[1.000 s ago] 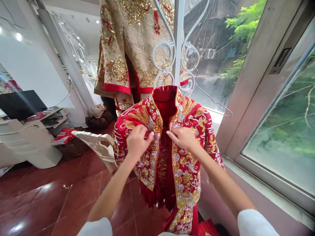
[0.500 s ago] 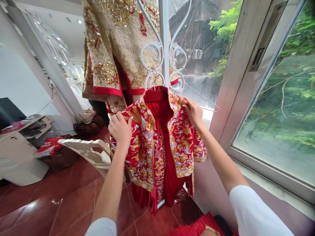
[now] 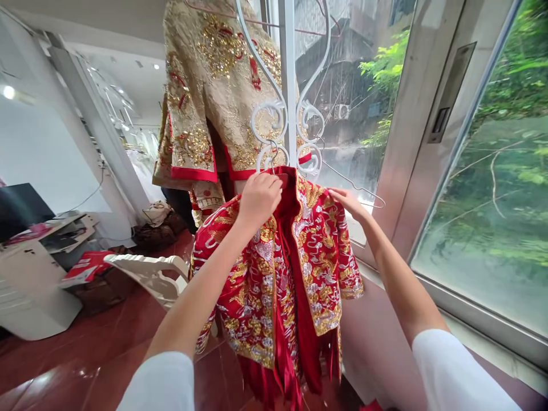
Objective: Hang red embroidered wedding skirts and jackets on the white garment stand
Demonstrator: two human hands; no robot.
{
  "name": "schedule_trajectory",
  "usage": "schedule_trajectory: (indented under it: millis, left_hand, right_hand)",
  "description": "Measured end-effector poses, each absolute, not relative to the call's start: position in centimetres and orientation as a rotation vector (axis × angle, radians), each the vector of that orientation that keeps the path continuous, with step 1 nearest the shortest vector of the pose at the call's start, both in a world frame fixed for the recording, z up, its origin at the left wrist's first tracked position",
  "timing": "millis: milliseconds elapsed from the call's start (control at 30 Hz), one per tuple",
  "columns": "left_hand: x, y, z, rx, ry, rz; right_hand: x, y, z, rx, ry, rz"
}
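A red jacket [image 3: 319,260], embroidered in gold and silver with a stand-up collar, hangs open at the front from a hanger whose metal hook [image 3: 273,153] catches on a white scrollwork stand [image 3: 289,85]. Red pleated cloth and ribbons [image 3: 285,359] show inside and below it. My left hand [image 3: 260,198] is closed on the jacket's collar, at its left side; the fingertips partly cover the neckline. At the right shoulder, my right hand [image 3: 350,204] holds the edge of the jacket with fairly straight fingers, its thumb hidden from sight.
A gold-beaded cream garment [image 3: 222,97] with red trim hangs behind on the left. An empty wire hanger [image 3: 353,185] hangs to the right, near the window frame [image 3: 400,171]. A white chair [image 3: 149,274], a desk [image 3: 36,285] and bags [image 3: 158,228] stand left.
My left hand has moved from the jacket's left shoulder inward to its collar. My right hand stays at the right shoulder, its fingers straighter. The view has tilted up slightly.
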State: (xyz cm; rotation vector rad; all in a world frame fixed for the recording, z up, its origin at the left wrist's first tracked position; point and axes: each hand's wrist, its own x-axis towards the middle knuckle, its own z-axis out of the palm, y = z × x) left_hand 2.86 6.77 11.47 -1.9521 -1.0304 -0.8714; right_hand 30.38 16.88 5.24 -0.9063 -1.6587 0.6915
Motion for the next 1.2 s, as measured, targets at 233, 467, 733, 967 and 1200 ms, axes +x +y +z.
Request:
schedule_trajectory:
  millis: [233,467,733,967,1200]
  left_hand:
    - [4.9,11.3,11.0,-2.047,-1.126,-0.936]
    - [4.6,11.4,10.2,-2.047,-1.195,-1.089]
    - [4.5,12.1,9.8,-2.065,-1.194,-1.117]
    - [3.6,11.7,10.1,-2.099,-1.161,-1.021]
    - [3.1,11.0,11.0,-2.16,-1.176,-1.041]
  right_hand:
    - [28.5,16.2,5.5,-1.029,-1.541,0.321]
    - [27.4,10.6,7.8,-1.103,-1.45,-0.37]
    - [26.5,7.4,2.2,-1.061,-1.646,-0.355]
    - [32.4,11.5,3.2,-1.06,-1.549,0.266]
    - [31.9,11.9,-2.1,-0.924,-1.279,0.876]
